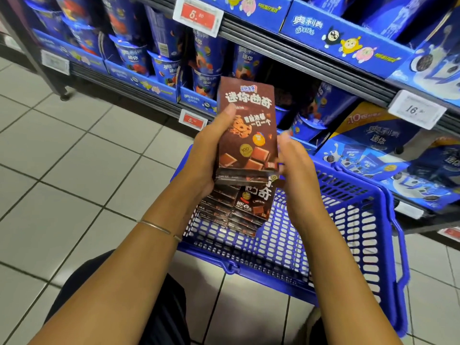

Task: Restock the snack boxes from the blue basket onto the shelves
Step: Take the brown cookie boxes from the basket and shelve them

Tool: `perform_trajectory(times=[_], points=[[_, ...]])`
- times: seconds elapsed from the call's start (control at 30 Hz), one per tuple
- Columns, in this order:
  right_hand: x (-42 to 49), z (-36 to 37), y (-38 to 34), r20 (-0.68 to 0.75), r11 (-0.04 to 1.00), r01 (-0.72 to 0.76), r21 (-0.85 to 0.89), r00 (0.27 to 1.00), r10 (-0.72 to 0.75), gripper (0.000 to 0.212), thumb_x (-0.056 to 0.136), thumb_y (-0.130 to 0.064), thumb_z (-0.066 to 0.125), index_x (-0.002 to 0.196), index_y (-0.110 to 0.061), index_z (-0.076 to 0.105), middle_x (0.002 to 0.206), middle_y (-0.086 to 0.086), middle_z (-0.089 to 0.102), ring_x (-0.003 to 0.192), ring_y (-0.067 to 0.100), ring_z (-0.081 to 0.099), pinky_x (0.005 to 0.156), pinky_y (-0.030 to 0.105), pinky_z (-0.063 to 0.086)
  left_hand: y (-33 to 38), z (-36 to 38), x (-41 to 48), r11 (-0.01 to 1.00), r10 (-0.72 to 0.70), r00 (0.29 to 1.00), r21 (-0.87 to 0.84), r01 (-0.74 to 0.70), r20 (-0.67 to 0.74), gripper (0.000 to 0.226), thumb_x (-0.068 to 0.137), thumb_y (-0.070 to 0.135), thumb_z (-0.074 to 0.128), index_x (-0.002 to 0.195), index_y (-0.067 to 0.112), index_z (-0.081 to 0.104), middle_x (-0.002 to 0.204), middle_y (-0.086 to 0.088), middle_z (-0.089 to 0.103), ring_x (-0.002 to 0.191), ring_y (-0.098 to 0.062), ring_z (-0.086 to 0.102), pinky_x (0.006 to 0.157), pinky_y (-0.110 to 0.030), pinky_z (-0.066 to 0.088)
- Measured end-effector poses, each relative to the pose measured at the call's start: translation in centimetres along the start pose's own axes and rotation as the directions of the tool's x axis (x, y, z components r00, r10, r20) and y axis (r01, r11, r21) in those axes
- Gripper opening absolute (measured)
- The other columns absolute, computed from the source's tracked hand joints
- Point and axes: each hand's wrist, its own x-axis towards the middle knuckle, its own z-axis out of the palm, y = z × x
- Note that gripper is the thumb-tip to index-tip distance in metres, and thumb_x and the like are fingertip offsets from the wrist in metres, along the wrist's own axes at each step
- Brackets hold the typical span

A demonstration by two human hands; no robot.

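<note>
Holding snack box upright over blue basket.
Gripping with left hand; steadying edge with right hand, closure blurred, cannot tell.

On brown box, ctr: "迷你曲奇", seal "100". Red price tag top ctr: "6."; red tag mid: "5."; white tag rt: "16.". Blue tray upper rt: "奥利奥".

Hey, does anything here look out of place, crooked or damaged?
Nothing is spilled or damaged. Only the stack of brown cardboard snack boxes in the blue plastic basket sits slightly unevenly, edges stepped. The left hand holds more, intact.
</note>
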Motion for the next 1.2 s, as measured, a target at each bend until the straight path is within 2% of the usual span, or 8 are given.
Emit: perform_trajectory(times=[0.1,0.27,0.47,0.67,0.83,0.9,1.03,1.2], points=[[0.9,-0.4,1.8,-0.09,0.973,-0.174,0.149,0.978,0.188,0.048,0.1,-0.061,0.045,0.114,-0.019,0.064,0.084,-0.006,0.073,0.071,0.012,0.066,0.061,0.03,0.048,0.6,-0.6,-0.3,0.991,0.006,1.0,-0.136,-0.01,-0.031,0.047,0.102,0.052,0.058,0.12,0.012,0.075,0.123,-0.017,0.077,0.108,-0.033,0.077,0.091,-0.046,0.063],[0.2,2.0,6.4,-0.003,0.934,-0.32,-0.159,0.946,0.324,0.012,0.101,-0.038,0.057,0.097,-0.027,0.054,0.108,-0.002,0.066,0.095,0.015,0.066,0.077,0.039,0.056,1.2,-0.7,-1.1,0.993,0.02,0.997,-0.111,-0.029,-0.079,0.045,0.104,0.054,0.056,0.121,0.016,0.072,0.117,-0.011,0.08,0.103,-0.028,0.08,0.079,-0.037,0.064],[0.2,5.1,7.8,0.019,0.934,-0.3,-0.194,0.951,0.309,0.021,0.094,-0.057,0.056,0.093,-0.037,0.054,0.102,-0.017,0.061,0.099,0.01,0.06,0.097,0.047,0.052,1.7,-0.6,-1.5,0.995,0.014,0.995,-0.097,-0.023,-0.095,0.046,0.105,0.055,0.054,0.122,0.016,0.072,0.117,-0.01,0.08,0.102,-0.025,0.08,0.081,-0.035,0.065],[0.0,3.3,6.9,-0.057,0.924,-0.344,-0.165,0.939,0.339,0.016,0.105,-0.035,0.049,0.093,-0.03,0.058,0.112,0.008,0.068,0.101,0.026,0.068,0.1,0.053,0.053,2.0,-1.0,-1.7,0.992,-0.006,0.996,-0.124,-0.005,-0.084,0.051,0.105,0.057,0.053,0.126,0.014,0.07,0.118,-0.011,0.08,0.103,-0.027,0.079,0.079,-0.037,0.065],[-0.3,0.2,5.3,-0.135,0.97,-0.228,-0.083,0.967,0.216,0.026,0.106,-0.033,0.05,0.09,-0.017,0.063,0.087,-0.002,0.071,0.076,0.012,0.067,0.074,0.04,0.061,2.0,-1.3,-1.6,0.99,-0.018,0.999,-0.141,0.011,-0.048,0.054,0.103,0.059,0.056,0.127,0.014,0.071,0.124,-0.013,0.078,0.109,-0.031,0.078,0.081,-0.04,0.065],[-0.4,-0.8,4.1,-0.225,0.986,-0.153,-0.06,0.965,0.136,0.028,0.106,-0.031,0.05,0.084,-0.018,0.061,0.08,-0.004,0.069,0.066,0.006,0.064,0.061,0.03,0.051,2.0,-1.5,-1.5,0.99,-0.026,0.998,-0.137,0.018,-0.054,0.053,0.102,0.06,0.058,0.126,0.015,0.072,0.124,-0.013,0.078,0.11,-0.032,0.077,0.082,-0.041,0.065],[-0.4,-2.2,1.1,-0.326,0.999,-0.028,0.016,0.945,0.031,0.026,0.107,-0.033,0.047,0.085,-0.022,0.058,0.083,-0.003,0.069,0.071,0.013,0.061,0.063,0.03,0.044,1.7,-1.7,-1.0,0.996,-0.021,0.997,-0.091,0.014,-0.071,0.06,0.099,0.062,0.06,0.133,0.014,0.068,0.125,-0.013,0.077,0.113,-0.032,0.076,0.095,-0.049,0.063],[-1.3,-2.3,-2.0,-0.221,0.983,0.092,0.156,0.974,-0.056,0.018,0.103,-0.037,0.049,0.1,-0.027,0.064,0.081,-0.012,0.071,0.072,0.012,0.065,0.055,0.024,0.047,1.2,-1.5,-0.7,0.999,-0.048,0.994,-0.009,0.048,-0.099,0.061,0.097,0.064,0.062,0.133,0.015,0.067,0.124,-0.012,0.078,0.113,-0.033,0.076,0.107,-0.055,0.056]])
